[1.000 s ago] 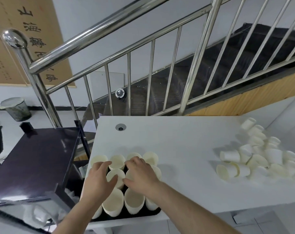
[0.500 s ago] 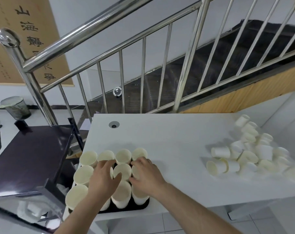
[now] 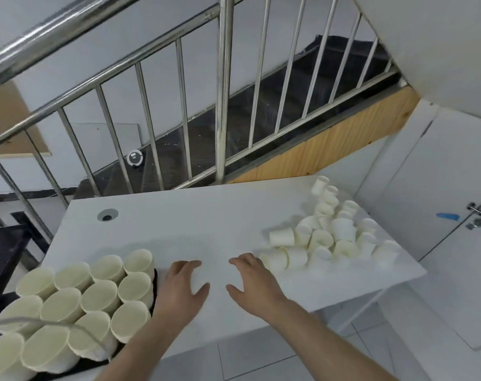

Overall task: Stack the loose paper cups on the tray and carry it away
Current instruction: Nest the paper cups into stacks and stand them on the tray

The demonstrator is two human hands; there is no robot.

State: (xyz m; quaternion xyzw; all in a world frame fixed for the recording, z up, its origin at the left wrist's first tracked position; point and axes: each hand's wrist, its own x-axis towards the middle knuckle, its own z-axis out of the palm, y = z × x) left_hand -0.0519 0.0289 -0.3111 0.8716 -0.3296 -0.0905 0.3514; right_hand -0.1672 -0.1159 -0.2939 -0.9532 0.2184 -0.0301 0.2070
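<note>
Both hands hover palm-down over the white surface (image 3: 206,215), empty, fingers loosely spread: the left hand (image 3: 183,287) just beside the black tray (image 3: 153,287), the right hand (image 3: 251,281) with fingertips near the pile of loose paper cups (image 3: 327,235) lying tumbled at the right. Upright cups (image 3: 96,298) crowd the tray at the surface's left edge. The cups carry no print that can be read; the brown board (image 3: 8,125) behind the railing (image 3: 221,86) shows only a scrap of dark strokes, unreadable.

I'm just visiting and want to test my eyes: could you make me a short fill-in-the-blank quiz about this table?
1. The upright cups stand on a tray coloured ____.
2. The loose cups lie in a pile nearest the ____ hand.
3. The left hand holds ____.

Missing words: black; right; nothing
</note>
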